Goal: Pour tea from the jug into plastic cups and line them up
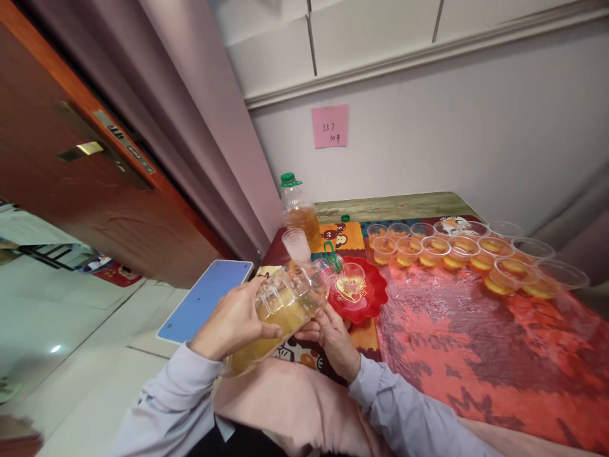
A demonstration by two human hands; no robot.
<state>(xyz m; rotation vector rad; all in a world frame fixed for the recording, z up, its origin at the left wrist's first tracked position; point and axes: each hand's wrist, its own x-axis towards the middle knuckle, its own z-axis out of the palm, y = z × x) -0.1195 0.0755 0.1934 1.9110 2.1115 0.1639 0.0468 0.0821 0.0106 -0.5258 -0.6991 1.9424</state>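
The clear bottle (pixel 291 308) lies tilted just left of the red tray (pixel 378 299), its neck at the tray's left edge; the person's left hand (pixel 236 319) wraps its body, while the right hand (pixel 334 339) has bent fingers under the shoulder, though whether they pinch or merely prop is hard to tell. Partly filled, it should feel fairly heavy, with liquid shifting toward the neck, and its thin plastic probably dents and slips if wet, so a broad, gentle hold around the body with support beneath the shoulder suits best.
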